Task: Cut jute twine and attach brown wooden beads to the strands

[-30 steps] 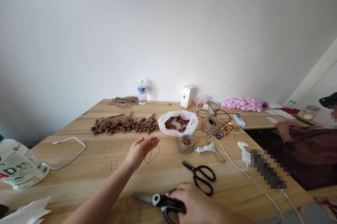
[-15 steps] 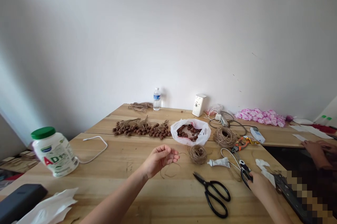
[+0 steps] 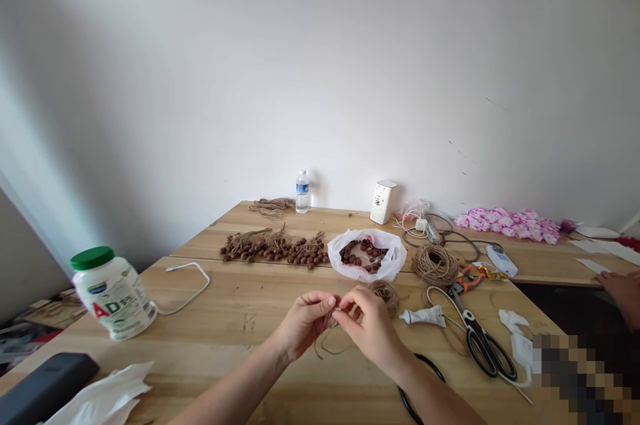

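Observation:
My left hand [image 3: 311, 320] pinches a thin piece of brown twine [image 3: 334, 348] over the middle of the table, with loose ends hanging below. My right hand [image 3: 367, 325] meets it, thumb and forefinger closed on the same twine at the left fingertips. The exact spot where the fingers meet is partly hidden. Just behind my right hand lies a small ball of twine [image 3: 385, 295], partly covered. Black-handled scissors [image 3: 407, 405] lie under my right forearm, mostly hidden. To the right rest black-and-white scissors [image 3: 484, 346], with nobody touching them.
Behind my hands stand a white plastic bag [image 3: 395, 262] of brown beads and bunches of beads on twine [image 3: 273, 248]. A larger twine coil [image 3: 435, 265], pliers [image 3: 467, 280] and a white tube [image 3: 424, 316] lie right. A white jar [image 3: 117, 298] stands left. Another person's hand [image 3: 623, 292] is far right.
My right hand has let go of the black-and-white scissors, which now lie on the table, and has moved left to grip the twine beside my left hand.

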Motion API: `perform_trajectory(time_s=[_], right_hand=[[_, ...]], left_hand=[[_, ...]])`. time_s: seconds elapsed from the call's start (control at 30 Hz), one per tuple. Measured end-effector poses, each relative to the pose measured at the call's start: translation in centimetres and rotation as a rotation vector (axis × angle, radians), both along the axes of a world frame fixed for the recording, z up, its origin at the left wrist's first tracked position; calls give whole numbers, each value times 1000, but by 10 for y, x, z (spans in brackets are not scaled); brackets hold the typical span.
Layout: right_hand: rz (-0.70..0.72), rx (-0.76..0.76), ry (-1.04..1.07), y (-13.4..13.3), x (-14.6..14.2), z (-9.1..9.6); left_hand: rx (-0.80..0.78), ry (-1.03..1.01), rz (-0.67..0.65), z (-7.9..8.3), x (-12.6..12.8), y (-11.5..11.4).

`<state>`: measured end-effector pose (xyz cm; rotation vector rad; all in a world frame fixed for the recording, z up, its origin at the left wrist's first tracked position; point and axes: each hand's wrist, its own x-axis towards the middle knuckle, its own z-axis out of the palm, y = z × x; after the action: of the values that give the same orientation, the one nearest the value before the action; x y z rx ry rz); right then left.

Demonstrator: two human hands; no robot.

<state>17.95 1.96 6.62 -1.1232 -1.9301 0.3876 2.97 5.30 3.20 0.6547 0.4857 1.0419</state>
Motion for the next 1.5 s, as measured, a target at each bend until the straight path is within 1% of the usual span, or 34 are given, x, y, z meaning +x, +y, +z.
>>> perform_trajectory(time_s=[0.07,0.13,0.33,0.47,0.53,0.6,0.7,0.77,0.9,1.03,1.17,1.27,1.33,1.4,1.5], right_hand=[[2,-35,69,2,4,-8],[17,-57,109,2,9,-12],[103,-114,235,-1,12,-11],[178,-291,376,0,11,-16],[202,-344,422,-1,11,-18],[201,-326,413,-2,11,-18],[181,-252,344,-3,12,-16],[177,-254,336,-4,12,-14],[207,-411,448,-3,11,-15],[218,-570,546,-1,14,-14],[209,-639,564,1,16,-11],[222,-656,572,3,14,-13],[229,-640,572,3,11,-17],[205,-579,560,2,8,-20],[97,-410,496,0,4,-23]], left_hand=[[-9,10,4,0,2,-1],[-5,19,4,0,4,-4],[25,58,21,4,5,-13],[50,115,33,4,4,-15],[69,137,27,4,3,-15],[99,157,6,5,3,-15],[141,182,-32,7,2,-14],[158,189,-52,8,2,-14],[173,185,-65,9,3,-16],[227,201,-108,8,3,-16],[239,243,-121,6,2,-15],[215,245,-103,6,0,-14],[199,232,-93,6,0,-14],[176,208,-71,6,1,-14],[130,143,3,6,2,-14]])
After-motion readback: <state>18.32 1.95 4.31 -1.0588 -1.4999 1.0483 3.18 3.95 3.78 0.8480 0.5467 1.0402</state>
